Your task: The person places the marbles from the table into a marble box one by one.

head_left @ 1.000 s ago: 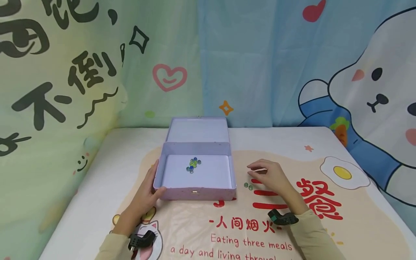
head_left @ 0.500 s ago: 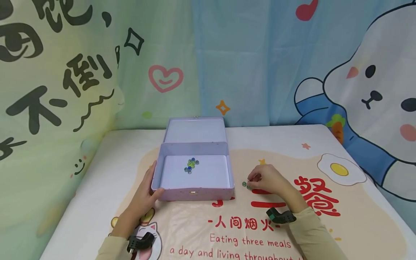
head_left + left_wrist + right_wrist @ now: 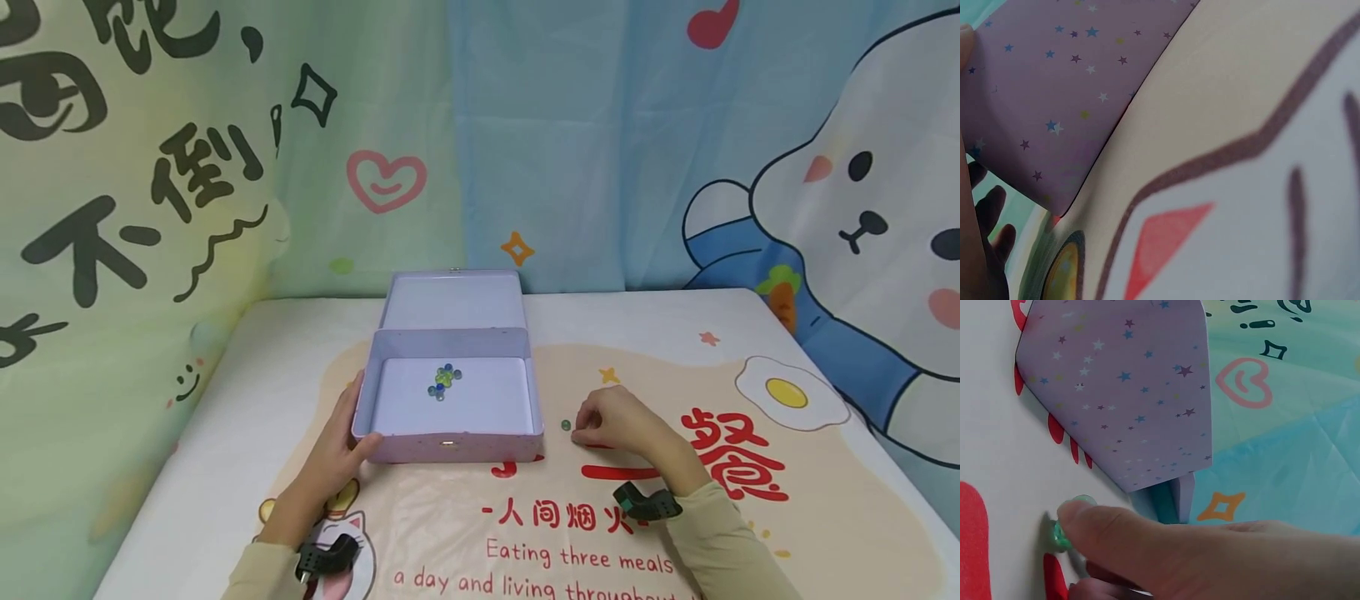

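A lilac tin box (image 3: pixel 457 448) with its lid raised stands on the table; several green and blue marbles (image 3: pixel 445 379) lie in a cluster on its floor. My left hand (image 3: pixel 333 450) grips the box at its left front corner, thumb on the front wall, fingers along the side. To the right of the box, my right hand (image 3: pixel 622 423) is down at the tabletop. Its thumb and fingers pinch a green marble (image 3: pixel 1059 536), which the hand hides in the head view. Just left of the fingertips, another green marble (image 3: pixel 566 425) lies on the tablecloth.
The box's open lid (image 3: pixel 453 302) leans back at the far side. A printed tablecloth (image 3: pixel 570 533) with red lettering covers the table, and a patterned curtain (image 3: pixel 547 150) hangs behind its far edge.
My right hand has come down from above the two loose marbles and closed finger and thumb on the nearer one. The left hand stays at the box, whose marbles have not moved.
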Demonstrator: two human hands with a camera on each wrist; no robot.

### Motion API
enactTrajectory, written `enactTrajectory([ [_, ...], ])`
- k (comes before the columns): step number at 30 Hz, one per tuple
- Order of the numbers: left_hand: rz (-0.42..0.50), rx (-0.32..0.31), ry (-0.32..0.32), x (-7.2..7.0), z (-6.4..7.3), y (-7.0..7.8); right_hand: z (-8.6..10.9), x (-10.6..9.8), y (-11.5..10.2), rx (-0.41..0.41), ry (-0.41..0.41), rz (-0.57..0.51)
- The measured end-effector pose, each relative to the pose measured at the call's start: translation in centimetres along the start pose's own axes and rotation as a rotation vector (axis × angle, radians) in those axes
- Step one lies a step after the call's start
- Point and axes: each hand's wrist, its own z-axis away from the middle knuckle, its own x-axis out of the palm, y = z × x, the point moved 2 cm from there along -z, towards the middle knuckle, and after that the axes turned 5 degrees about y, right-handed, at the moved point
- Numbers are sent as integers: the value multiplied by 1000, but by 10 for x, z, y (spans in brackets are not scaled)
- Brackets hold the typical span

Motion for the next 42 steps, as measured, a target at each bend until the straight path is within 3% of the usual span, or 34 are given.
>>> enactTrajectory([
  [7, -11, -4, -16, -1, 0, 0, -1, 0, 1, 32, 11, 21],
  [14, -16, -26, -16, 0, 4, -2, -3, 3, 4, 38, 60, 109],
  [21, 9, 3, -2, 3, 5, -2, -3, 6, 5, 50, 142, 170],
  [32, -7, 24, 19, 0, 3, 0, -7, 9, 3, 17, 182, 173],
  [42, 10, 23, 18, -1, 2, 3, -10, 10, 5, 42, 216, 159],
])
